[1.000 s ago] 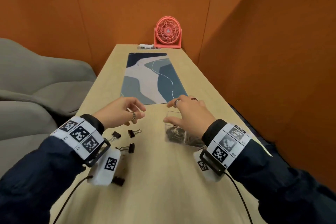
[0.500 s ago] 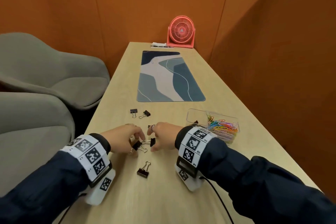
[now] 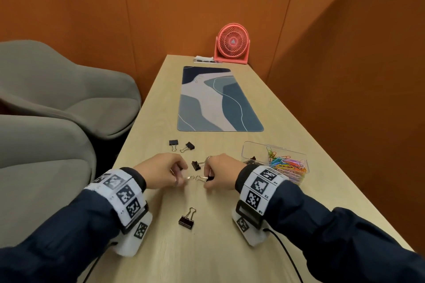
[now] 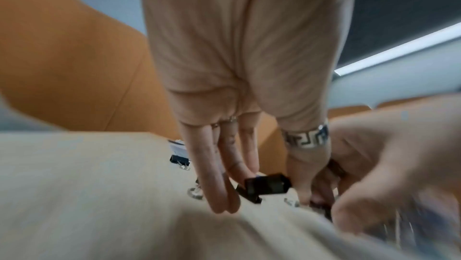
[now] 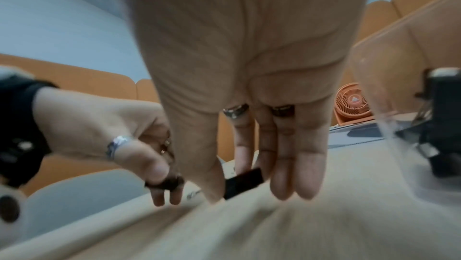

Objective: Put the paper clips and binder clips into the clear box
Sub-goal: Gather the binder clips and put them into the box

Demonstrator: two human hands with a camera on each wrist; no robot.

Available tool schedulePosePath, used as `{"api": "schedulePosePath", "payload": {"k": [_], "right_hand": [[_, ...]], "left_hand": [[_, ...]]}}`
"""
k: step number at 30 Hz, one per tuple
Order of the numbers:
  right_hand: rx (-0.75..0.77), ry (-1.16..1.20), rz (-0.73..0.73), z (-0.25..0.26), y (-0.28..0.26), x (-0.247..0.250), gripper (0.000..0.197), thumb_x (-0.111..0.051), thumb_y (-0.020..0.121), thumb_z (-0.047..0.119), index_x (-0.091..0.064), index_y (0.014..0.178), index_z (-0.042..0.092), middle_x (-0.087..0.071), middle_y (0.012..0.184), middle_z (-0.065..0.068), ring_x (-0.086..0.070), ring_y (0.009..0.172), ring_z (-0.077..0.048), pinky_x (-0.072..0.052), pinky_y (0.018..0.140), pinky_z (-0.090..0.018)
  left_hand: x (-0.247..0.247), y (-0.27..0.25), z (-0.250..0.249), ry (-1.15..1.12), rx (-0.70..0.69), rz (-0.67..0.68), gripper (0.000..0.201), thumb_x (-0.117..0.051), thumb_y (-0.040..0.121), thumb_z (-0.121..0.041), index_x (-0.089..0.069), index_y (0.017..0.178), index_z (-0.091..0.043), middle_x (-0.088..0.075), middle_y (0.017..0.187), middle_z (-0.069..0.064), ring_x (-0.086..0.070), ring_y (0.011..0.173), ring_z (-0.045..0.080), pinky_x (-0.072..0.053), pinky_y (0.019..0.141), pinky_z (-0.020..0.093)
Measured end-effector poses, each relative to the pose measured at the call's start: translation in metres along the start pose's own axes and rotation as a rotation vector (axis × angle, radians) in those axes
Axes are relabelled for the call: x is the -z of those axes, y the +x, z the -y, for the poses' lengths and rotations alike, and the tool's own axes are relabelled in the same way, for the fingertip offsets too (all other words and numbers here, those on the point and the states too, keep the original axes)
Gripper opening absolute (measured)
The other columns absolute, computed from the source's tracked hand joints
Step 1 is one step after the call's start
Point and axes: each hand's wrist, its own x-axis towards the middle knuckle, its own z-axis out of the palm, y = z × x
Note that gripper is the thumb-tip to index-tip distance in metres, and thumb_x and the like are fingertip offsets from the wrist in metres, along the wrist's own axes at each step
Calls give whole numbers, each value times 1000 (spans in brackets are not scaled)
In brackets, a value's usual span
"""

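Each hand (image 3: pixel 161 171) (image 3: pixel 222 173) pinched 1 black metal binder clip (image 3: pixel 208 178); next, carrying them to the clear plastic box (image 3: pixel 253 148) at 2 o'clock.

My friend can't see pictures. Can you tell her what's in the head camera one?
Both hands, left hand and right hand, each pinch a black binder clip on a wooden table. Four more lie loose; colourful paper clips fill the clear box.

Even, soft indoor light, faint shadows, head view sharp but bowed at edges, both wrist views motion-blurred
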Motion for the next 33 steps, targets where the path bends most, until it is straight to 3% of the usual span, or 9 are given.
{"api": "schedulePosePath", "payload": {"k": [3, 6, 8, 10, 13, 16, 22, 28, 33], "right_hand": [[38, 133, -157, -3, -7, 13, 22, -65, 80, 21, -58, 99, 12, -54, 90, -1, -52, 79, -18, -43, 67, -25], [104, 256, -313, 5, -13, 26, 17, -66, 80, 22, -58, 93, 16, -56, 90, 2, -51, 67, -9, -42, 64, -23], [167, 300, -389, 16, -14, 32, 14, -66, 80, 25, -57, 89, 19, -57, 92, 3, -47, 63, 0, -39, 63, -20], [210, 322, -425, 29, -13, 34, 13, -66, 81, 28, -58, 87, 21, -59, 92, 4, -50, 61, -3, -45, 63, -24], [235, 304, -449, 43, -9, 32, 10, -67, 80, 28, -62, 86, 22, -61, 89, 5, -52, 68, -10, -50, 70, -32], [220, 220, -435, 48, -1, 28, 13, -66, 81, 33, -68, 91, 23, -56, 80, 4, -51, 85, -13, -45, 75, -29], [129, 328, -533, 39, 20, 25, 25, -44, 97, 22, -61, 111, 10, -57, 116, -8, -52, 107, -23, -40, 93, -29], [-59, -43, -16, 23, 40, 5, 49, -52, 92, 10, -40, 139, 14, -37, 140, -9, -45, 125, -31, -39, 105, -37], [-74, -205, 52, 24, 48, -1, 37, -52, 91, 8, -53, 128, 7, -48, 131, -13, -51, 118, -31, -45, 99, -35]], "left_hand": [[7, -4, -4, -630, 83, -119, 21, -54, 90, 7, -56, 110, 1, -56, 79, 9, -60, 69, 14, -53, 60, 16], [16, -5, -10, -1055, 167, -173, 17, -42, 94, 9, -57, 102, 9, -53, 82, 15, -57, 70, 19, -57, 58, 22], [22, -4, -13, -1318, 199, -146, 20, -37, 94, 7, -57, 92, 6, -51, 81, 14, -55, 73, 20, -59, 60, 27], [25, -4, -16, -1530, 209, -81, 23, -34, 91, 2, -54, 81, 1, -55, 84, 15, -61, 74, 23, -60, 67, 32], [25, -5, -18, -1726, 241, 43, 23, -34, 89, -11, -52, 94, 2, -61, 89, 21, -69, 68, 31, -60, 66, 38], [26, -4, -16, -1825, 273, 70, 41, -31, 99, -25, -53, 102, 11, -62, 90, 22, -68, 63, 32, -56, 51, 35], [29, -4, 0, -1771, 336, -2, 46, -36, 100, -28, -54, 110, 12, -63, 92, 26, -68, 73, 36, -58, 64, 47], [31, -4, 12, -1699, 360, -84, 43, -33, 101, -28, -55, 106, 8, -60, 95, 24, -62, 89, 36, -55, 62, 48], [29, -2, 21, -1668, 370, -74, 43, -33, 101, -29, -56, 106, 7, -67, 84, 24, -71, 70, 38, -53, 69, 52]]}}
